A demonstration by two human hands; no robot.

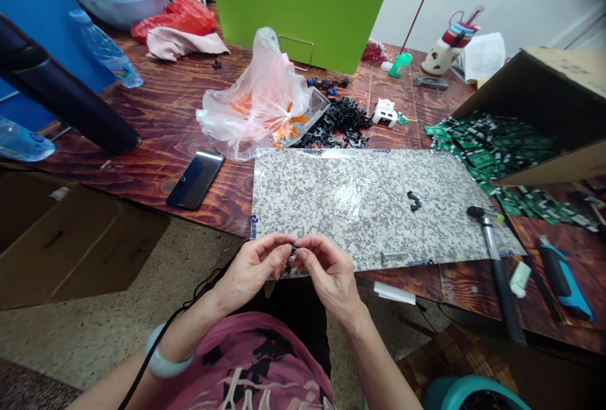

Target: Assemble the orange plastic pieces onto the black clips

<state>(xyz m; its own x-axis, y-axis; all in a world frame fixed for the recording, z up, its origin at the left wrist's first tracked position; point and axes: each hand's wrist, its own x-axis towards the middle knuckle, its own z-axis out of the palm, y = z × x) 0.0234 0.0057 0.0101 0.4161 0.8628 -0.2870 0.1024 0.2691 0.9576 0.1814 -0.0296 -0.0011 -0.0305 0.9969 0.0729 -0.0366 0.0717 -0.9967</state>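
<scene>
My left hand (253,266) and my right hand (330,271) meet at the front edge of a speckled grey slab (303,208). Between their fingertips they pinch a small black plastic part (293,250), mostly covered by the fingers. A bit of orange (285,265) shows just below it; whether it joins the black part I cannot tell. On the slab lie a scatter of thin metal pins (353,195), a curved black plastic piece (414,201) and a short metal cylinder (394,255). A hammer (495,265) rests across the slab's right end.
Behind the slab are a heap of black parts (343,118) and a plastic bag (255,107) with orange pieces. A phone (196,180) lies left. Green circuit boards (487,145) spill from a cardboard box (568,76) at right, near a blue-black tool (565,277).
</scene>
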